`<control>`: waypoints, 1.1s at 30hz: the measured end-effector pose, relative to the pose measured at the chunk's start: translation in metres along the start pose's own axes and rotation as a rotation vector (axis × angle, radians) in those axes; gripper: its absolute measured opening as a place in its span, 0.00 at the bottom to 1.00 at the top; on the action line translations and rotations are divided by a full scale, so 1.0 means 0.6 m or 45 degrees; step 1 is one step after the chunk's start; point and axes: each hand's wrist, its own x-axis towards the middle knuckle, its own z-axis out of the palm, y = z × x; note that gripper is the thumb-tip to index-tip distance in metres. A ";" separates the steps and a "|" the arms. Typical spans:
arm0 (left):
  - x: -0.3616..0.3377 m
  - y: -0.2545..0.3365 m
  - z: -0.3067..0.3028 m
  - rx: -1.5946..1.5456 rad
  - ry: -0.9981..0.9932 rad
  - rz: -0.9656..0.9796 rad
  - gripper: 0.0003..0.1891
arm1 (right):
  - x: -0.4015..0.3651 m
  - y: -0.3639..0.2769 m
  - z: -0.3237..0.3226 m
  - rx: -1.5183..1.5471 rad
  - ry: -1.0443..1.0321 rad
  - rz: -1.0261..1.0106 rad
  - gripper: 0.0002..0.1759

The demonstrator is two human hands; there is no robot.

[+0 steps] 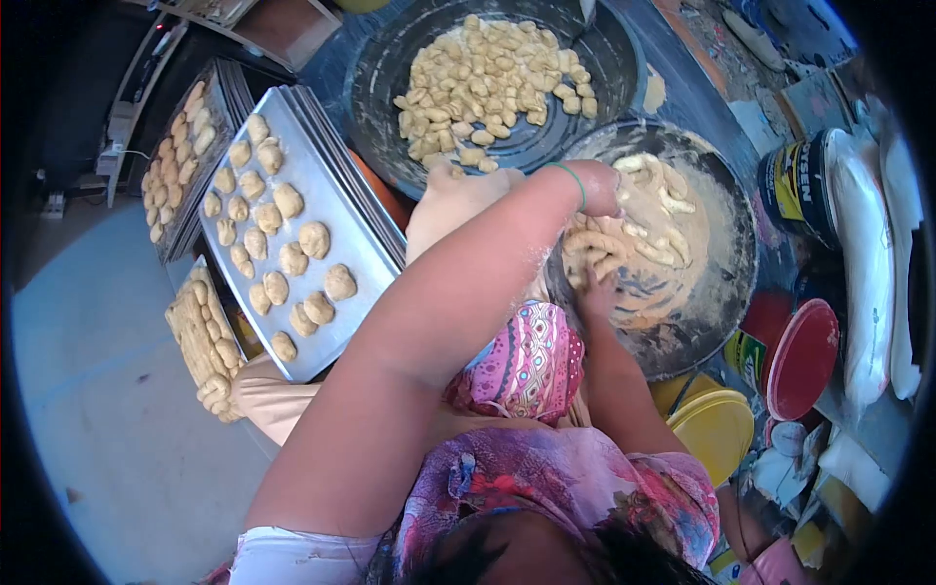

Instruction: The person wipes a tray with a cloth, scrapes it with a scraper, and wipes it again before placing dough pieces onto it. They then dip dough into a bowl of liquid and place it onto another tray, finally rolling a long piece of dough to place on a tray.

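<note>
My left hand [601, 189], with a green band at the wrist, is over the upper left of a round dark pan [743, 244] dusted with flour. Its fingers curl downward, and what they hold, if anything, is hidden. Lower in the same pan, my right hand [597, 295] has its fingers closed around the ends of curved dough strips [593, 246]. More pale dough strips [668, 246] lie in the flour [697, 278] to the right of both hands.
Behind stands a large black tub [366, 97] with many small dough pieces [478, 78]. To the left, a metal tray [361, 234] carries dough balls [292, 258], beside another filled tray [180, 161]. A yellow bucket [717, 429] and a red bucket [804, 361] stand at right.
</note>
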 end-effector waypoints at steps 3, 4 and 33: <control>0.002 -0.012 0.003 0.010 0.041 -0.009 0.31 | -0.024 0.045 -0.033 -0.070 0.017 -0.086 0.32; 0.002 -0.013 0.004 -0.007 0.036 -0.010 0.31 | -0.025 0.055 -0.024 -0.032 -0.021 -0.065 0.30; -0.516 0.011 -0.151 -2.103 1.472 1.157 0.14 | -0.230 -0.184 -0.550 1.145 -0.064 -0.772 0.17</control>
